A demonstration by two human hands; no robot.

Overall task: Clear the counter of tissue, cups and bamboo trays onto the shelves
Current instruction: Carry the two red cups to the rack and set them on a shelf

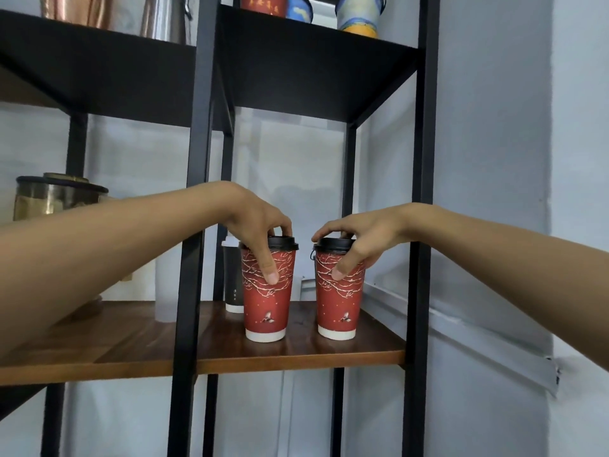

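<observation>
Two red paper cups with black lids stand upright side by side on the wooden shelf board (329,354). My left hand (260,225) grips the left cup (267,308) from above, fingers over the lid and thumb down its side. The right cup (339,305) is held the same way by my right hand (359,237). Both cup bases rest on the board. The counter, tissue and bamboo trays are out of view.
Black metal uprights (191,258) frame the shelf; one stands in front of my left forearm. A dark slim bottle (232,278) stands behind the left cup. A glass jar (56,196) sits at far left. Cups (357,14) and metal vessels (82,8) occupy the shelf above.
</observation>
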